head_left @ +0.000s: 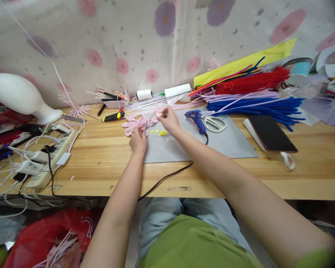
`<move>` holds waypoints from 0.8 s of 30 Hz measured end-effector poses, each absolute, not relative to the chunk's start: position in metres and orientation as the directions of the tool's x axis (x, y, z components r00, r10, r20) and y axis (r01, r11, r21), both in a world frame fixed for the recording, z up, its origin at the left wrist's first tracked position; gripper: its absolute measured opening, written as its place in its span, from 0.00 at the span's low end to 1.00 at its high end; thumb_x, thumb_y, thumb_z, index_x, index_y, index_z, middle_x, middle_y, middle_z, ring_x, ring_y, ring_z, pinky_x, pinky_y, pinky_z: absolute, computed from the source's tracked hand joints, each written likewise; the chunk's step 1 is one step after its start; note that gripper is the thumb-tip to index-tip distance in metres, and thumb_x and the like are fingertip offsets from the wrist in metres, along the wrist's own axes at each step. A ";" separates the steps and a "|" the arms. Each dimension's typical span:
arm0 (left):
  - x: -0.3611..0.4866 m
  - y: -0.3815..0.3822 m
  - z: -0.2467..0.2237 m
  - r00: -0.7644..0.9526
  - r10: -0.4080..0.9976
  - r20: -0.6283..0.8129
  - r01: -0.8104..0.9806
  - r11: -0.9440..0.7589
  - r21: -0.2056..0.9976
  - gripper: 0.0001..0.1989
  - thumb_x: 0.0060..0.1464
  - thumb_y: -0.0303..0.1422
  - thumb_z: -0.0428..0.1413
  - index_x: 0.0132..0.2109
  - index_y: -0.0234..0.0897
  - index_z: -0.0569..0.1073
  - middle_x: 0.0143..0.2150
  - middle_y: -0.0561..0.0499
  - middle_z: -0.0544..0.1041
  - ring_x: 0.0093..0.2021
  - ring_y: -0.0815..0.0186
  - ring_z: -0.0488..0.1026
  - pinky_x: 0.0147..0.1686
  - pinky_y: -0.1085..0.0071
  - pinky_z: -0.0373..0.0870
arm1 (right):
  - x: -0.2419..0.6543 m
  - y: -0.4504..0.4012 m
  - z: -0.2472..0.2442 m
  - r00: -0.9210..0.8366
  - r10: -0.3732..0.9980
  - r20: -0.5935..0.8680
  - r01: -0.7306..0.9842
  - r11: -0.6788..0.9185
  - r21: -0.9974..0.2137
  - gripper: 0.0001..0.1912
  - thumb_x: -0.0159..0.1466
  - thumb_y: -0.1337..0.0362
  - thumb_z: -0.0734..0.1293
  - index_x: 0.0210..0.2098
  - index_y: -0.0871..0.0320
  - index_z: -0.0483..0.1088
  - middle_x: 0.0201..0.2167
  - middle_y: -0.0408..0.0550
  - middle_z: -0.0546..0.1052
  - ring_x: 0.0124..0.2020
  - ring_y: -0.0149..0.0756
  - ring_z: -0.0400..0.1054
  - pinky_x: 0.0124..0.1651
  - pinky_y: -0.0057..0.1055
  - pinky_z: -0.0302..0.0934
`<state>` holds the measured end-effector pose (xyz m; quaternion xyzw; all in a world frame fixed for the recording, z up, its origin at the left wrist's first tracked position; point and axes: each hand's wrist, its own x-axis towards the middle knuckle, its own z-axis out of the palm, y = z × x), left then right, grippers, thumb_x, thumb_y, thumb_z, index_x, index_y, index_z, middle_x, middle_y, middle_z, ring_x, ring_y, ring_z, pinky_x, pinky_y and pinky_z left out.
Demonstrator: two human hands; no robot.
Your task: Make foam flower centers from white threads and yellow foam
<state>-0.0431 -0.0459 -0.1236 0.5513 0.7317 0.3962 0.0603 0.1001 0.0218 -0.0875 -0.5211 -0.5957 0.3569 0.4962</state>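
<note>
A pile of soft pink petal-shaped pieces (133, 122) lies at the left edge of a grey cutting mat (167, 150). My left hand (138, 142) is at the near side of the pile, its fingers closed on one pink piece. Just to the right and a little farther away, my right hand (169, 120) pinches another small pink piece (157, 114) between thumb and fingers. Small yellow pieces (162, 133) lie on the mat between and below the hands. A blue hot glue gun (197, 121) rests right of my right hand, beside pale-handled scissors (214, 124).
Bundles of blue (256, 109) and red pipe cleaners (251, 82) lie at the back right. A phone (272, 133) rests on the right. A yellow-black utility knife (113, 117) lies behind the pile. Left are a power strip (54, 156) with cables and a white foam head (22, 95).
</note>
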 end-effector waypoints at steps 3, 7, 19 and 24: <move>-0.046 -0.041 -0.124 -0.414 0.841 0.350 0.761 0.109 0.639 0.14 0.53 0.31 0.50 0.48 0.41 0.66 0.41 0.49 0.77 0.36 0.63 0.73 0.35 0.67 0.65 | 0.132 0.030 -0.079 0.056 0.967 0.247 0.244 0.226 -0.943 0.14 0.48 0.67 0.67 0.30 0.54 0.57 0.23 0.36 0.67 0.28 0.29 0.64 0.35 0.30 0.57; -0.047 -0.035 -0.126 -0.353 0.828 0.436 0.819 0.048 0.572 0.21 0.51 0.28 0.50 0.53 0.42 0.65 0.50 0.46 0.74 0.45 0.60 0.72 0.39 0.64 0.66 | 0.162 0.026 -0.073 -0.144 0.977 0.157 0.191 0.183 -0.964 0.14 0.45 0.66 0.70 0.27 0.57 0.60 0.20 0.38 0.66 0.24 0.27 0.61 0.28 0.27 0.55; -0.028 -0.037 -0.106 -0.333 0.792 0.511 0.708 -0.148 0.691 0.18 0.54 0.34 0.50 0.52 0.37 0.63 0.52 0.41 0.69 0.51 0.61 0.67 0.50 0.64 0.63 | 0.155 0.005 -0.085 -0.425 0.904 0.041 0.099 0.091 -0.991 0.14 0.42 0.65 0.72 0.24 0.59 0.64 0.18 0.38 0.68 0.20 0.23 0.59 0.23 0.24 0.51; 0.002 -0.030 -0.112 -0.125 0.987 0.096 0.281 -0.058 0.958 0.11 0.56 0.30 0.46 0.46 0.36 0.66 0.31 0.51 0.72 0.28 0.71 0.71 0.32 0.71 0.69 | 0.136 0.005 -0.093 -0.397 0.915 0.078 0.031 0.098 -0.995 0.12 0.43 0.66 0.71 0.22 0.59 0.63 0.19 0.38 0.68 0.22 0.25 0.61 0.27 0.25 0.55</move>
